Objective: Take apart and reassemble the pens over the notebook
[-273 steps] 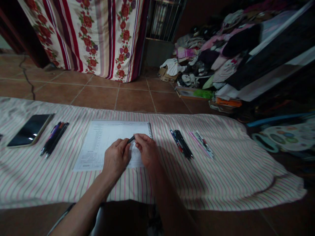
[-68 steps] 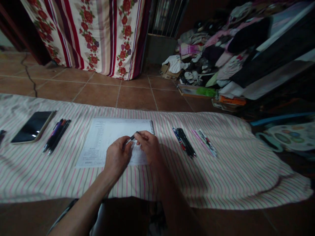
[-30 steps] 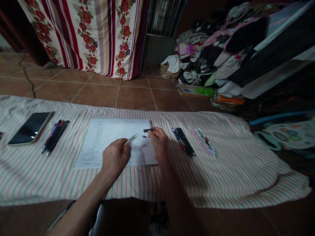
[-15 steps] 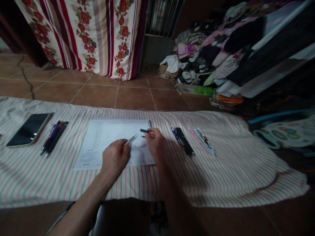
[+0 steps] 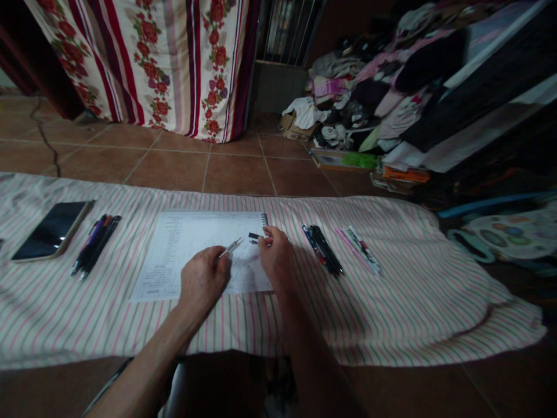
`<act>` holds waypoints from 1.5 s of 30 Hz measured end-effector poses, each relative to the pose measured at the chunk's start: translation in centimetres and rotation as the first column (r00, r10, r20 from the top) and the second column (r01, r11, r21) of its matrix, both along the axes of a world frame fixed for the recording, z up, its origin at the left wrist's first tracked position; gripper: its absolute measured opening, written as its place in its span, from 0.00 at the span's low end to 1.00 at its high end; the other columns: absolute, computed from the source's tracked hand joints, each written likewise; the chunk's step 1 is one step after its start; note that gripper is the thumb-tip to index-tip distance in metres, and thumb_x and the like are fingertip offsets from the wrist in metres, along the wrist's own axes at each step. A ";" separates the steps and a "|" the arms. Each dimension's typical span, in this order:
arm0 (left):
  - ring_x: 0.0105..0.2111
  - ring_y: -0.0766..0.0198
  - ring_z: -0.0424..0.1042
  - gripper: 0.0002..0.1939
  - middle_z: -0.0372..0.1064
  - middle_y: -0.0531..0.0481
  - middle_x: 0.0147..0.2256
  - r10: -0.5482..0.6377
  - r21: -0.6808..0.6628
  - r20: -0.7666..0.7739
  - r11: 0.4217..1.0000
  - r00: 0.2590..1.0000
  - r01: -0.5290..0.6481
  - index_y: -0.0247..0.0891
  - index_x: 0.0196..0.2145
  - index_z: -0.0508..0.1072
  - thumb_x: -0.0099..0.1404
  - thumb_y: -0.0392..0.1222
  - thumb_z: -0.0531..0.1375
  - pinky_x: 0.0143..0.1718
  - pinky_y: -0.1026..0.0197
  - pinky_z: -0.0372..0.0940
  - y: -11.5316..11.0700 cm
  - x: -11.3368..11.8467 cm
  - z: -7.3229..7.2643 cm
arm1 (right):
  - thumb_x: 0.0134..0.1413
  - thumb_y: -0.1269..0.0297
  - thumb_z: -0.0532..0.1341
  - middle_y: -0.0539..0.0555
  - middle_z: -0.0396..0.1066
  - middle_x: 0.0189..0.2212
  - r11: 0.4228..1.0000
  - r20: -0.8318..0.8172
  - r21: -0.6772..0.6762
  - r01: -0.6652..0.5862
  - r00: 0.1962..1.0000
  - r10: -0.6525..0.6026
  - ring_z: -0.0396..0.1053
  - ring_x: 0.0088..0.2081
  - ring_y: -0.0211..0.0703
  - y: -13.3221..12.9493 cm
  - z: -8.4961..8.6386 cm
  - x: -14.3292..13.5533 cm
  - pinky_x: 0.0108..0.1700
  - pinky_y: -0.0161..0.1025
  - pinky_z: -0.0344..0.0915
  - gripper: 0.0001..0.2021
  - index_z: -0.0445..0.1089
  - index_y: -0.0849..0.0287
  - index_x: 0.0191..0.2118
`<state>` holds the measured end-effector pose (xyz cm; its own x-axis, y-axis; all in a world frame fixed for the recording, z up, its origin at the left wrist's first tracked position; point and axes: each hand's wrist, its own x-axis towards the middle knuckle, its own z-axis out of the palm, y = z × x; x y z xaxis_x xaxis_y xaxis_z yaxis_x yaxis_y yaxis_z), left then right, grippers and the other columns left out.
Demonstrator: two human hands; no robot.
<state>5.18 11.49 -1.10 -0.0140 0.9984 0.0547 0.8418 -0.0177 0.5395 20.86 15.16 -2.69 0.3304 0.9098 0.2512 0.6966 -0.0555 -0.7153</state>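
My left hand rests closed over the sheet, pinching a slim pen whose pale, pointed end sticks out up and to the right. Facing it, my right hand is closed on a short black pen part, held in the fingertips. A thinner dark piece shows just below that part; whether the two are joined I cannot tell. Beneath both hands lies a white printed sheet, with a black spiral binding at its upper right corner.
Left of the sheet are several dark pens and a black-screened phone or tablet. To the right lie a bundle of black pens and several pale pens. A striped cloth lies underneath. Clothes are heaped beyond.
The black pen part in my right fingers has tilted and shifted slightly down. My right fingers have moved a little; the left hand stays in place.
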 end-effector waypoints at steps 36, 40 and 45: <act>0.34 0.61 0.73 0.15 0.75 0.47 0.35 -0.048 0.085 0.046 0.995 0.998 0.044 0.38 0.42 0.74 0.65 0.42 0.51 0.35 0.61 0.62 -0.1 0.0 -0.2 | 0.39 0.56 0.63 0.51 0.71 0.22 0.963 -0.776 -0.129 -0.238 0.629 0.052 0.61 0.22 0.34 -1.0 1.9 -3.0 0.18 0.28 0.50 0.11 0.72 0.60 0.27; 0.36 0.59 0.73 0.15 0.75 0.47 0.36 -0.064 0.076 0.022 0.995 0.998 0.062 0.38 0.43 0.74 0.65 0.42 0.50 0.36 0.60 0.62 -0.1 -0.2 -0.2 | 0.40 0.55 0.62 0.51 0.71 0.22 0.971 -0.761 -0.122 -0.203 0.648 0.040 0.60 0.21 0.33 -0.8 1.4 -2.8 0.18 0.29 0.49 0.13 0.72 0.60 0.27; 0.38 0.58 0.72 0.16 0.74 0.46 0.36 -0.128 0.090 -0.011 0.988 0.992 0.128 0.36 0.43 0.73 0.66 0.42 0.49 0.39 0.59 0.63 -0.3 -1.1 -0.4 | 0.42 0.54 0.62 0.50 0.70 0.22 0.974 -0.735 -0.124 -0.192 0.677 0.040 0.57 0.20 0.31 -0.8 1.3 -2.4 0.19 0.30 0.49 0.13 0.72 0.61 0.26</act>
